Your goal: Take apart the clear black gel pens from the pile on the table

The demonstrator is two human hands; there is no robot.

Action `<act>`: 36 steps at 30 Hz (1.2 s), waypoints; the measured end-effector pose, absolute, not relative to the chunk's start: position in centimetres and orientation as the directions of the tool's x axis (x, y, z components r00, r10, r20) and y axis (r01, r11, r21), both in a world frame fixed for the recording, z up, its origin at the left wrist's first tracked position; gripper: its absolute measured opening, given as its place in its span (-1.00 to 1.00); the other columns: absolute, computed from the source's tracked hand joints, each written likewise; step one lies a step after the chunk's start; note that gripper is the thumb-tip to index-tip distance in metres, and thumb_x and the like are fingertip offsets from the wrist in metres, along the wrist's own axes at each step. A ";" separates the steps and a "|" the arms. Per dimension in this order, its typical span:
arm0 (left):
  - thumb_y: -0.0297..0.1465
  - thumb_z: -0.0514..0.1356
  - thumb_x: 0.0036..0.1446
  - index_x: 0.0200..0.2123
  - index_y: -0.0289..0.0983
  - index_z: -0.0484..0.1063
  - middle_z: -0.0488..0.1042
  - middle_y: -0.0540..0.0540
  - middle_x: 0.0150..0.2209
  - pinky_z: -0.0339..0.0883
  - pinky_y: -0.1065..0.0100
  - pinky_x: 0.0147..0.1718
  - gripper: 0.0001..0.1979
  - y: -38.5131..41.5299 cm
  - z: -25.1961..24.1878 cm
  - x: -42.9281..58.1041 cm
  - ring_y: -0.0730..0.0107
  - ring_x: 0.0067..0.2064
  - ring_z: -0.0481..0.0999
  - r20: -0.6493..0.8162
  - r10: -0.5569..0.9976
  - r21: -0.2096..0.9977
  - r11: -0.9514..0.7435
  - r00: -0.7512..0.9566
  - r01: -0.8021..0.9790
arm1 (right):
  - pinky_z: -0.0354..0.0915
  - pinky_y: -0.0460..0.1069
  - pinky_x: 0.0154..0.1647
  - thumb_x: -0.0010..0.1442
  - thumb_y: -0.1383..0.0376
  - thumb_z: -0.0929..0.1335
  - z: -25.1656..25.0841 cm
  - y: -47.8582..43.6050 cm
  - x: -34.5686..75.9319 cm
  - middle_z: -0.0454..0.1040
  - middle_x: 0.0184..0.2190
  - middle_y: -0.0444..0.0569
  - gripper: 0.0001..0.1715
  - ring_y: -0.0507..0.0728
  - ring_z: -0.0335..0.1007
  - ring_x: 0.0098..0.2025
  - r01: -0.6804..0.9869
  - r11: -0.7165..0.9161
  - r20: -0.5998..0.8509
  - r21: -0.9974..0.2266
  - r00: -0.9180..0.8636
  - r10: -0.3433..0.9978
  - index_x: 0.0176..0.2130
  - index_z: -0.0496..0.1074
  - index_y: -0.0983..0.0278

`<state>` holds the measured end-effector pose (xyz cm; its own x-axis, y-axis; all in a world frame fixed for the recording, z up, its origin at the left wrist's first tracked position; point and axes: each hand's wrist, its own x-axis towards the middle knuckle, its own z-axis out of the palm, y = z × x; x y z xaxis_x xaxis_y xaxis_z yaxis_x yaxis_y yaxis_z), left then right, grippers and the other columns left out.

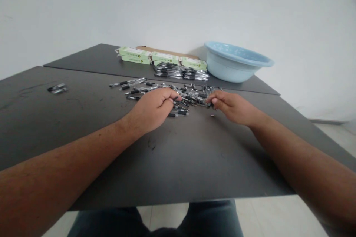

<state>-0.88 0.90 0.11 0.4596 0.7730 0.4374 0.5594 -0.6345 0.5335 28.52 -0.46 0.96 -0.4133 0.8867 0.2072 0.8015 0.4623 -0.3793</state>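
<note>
A loose heap of pen parts (191,95) lies mid-table: clear barrels with black grips, slim pieces and small tips. My left hand (155,107) is closed over the heap's left side, thumb and forefinger pinched on a pen, only a short dark end of which shows. At the heap's right edge, my right hand (230,106) is closed with its fingertips together; what they hold, if anything, is too small to make out. A small metallic pen tip (213,115) lies on the table (178,163) just below the right fingertips.
Behind the heap lie stacked pens (169,70). Green and white boxes (136,55) stand in a row further back, next to a light blue basin (236,66). A few pen pieces (58,88) lie apart at the left. A white wall rises behind.
</note>
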 end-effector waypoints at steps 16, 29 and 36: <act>-0.37 0.10 0.27 -0.09 -0.28 0.62 0.62 -0.13 -0.15 0.38 0.21 0.03 -0.69 1.9 -0.7 -1.5 0.21 -0.08 0.57 0.497 0.666 0.324 -0.737 0.555 0.593 | 0.34 0.09 0.00 0.36 0.22 0.23 1.0 0.1 29.6 0.58 -0.13 0.03 -0.65 0.21 0.48 -0.07 0.802 0.546 0.299 -0.243 -0.474 0.829 -0.04 0.54 0.22; -0.37 0.10 0.26 -0.10 -0.27 0.62 0.63 -0.12 -0.15 0.39 0.21 -0.01 -0.70 2.0 -0.7 -1.4 0.20 -0.07 0.57 0.497 0.658 0.319 -0.745 0.566 0.586 | 0.35 0.12 -0.02 0.36 0.21 0.23 1.0 0.1 29.5 0.58 -0.17 0.03 -0.66 0.22 0.47 -0.09 0.785 0.570 0.291 -0.242 -0.502 0.814 -0.03 0.53 0.19; -0.39 0.10 0.26 -0.09 -0.28 0.62 0.62 -0.13 -0.15 0.38 0.21 -0.03 -0.70 2.1 -1.0 -1.4 0.20 -0.08 0.56 0.499 0.643 0.322 -0.760 0.581 0.565 | 0.33 0.09 -0.03 0.36 0.22 0.24 0.8 0.1 29.5 0.56 -0.19 0.03 -0.67 0.21 0.46 -0.10 0.766 0.595 0.298 -0.245 -0.525 0.798 -0.03 0.53 0.21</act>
<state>-1.38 2.06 -1.02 0.5812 0.6430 0.4987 0.5648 -0.7600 0.3216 29.52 0.06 0.83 -0.5248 0.7975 0.2976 0.7656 0.5950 -0.2445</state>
